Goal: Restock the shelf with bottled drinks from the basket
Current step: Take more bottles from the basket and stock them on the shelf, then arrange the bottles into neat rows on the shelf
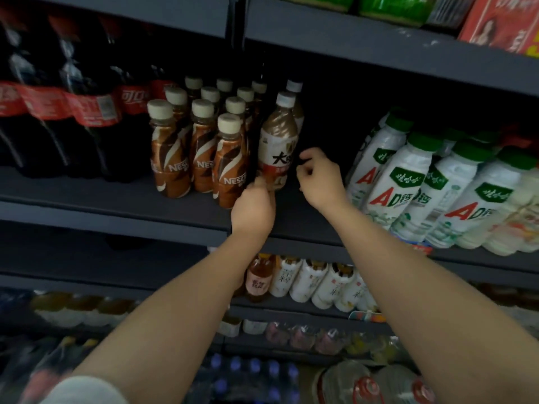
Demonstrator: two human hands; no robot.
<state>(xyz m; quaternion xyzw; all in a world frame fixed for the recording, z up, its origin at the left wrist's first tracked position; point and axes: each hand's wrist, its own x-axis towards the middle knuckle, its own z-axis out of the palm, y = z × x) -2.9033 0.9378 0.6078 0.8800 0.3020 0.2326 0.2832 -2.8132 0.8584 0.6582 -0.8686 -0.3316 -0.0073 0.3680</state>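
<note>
A milk tea bottle with a white cap and a brown-and-white label stands on the dark middle shelf, just right of the coffee bottles. A second bottle of the same kind stands behind it. My left hand grips the front bottle at its base from below. To the right of that bottle my right hand hovers with curled fingers that are apart and hold nothing. The basket is out of view.
Several brown coffee bottles and large cola bottles fill the shelf's left side. White green-capped milk drinks lean at the right, with a dark gap between. Lower shelves hold tea bottles and water packs.
</note>
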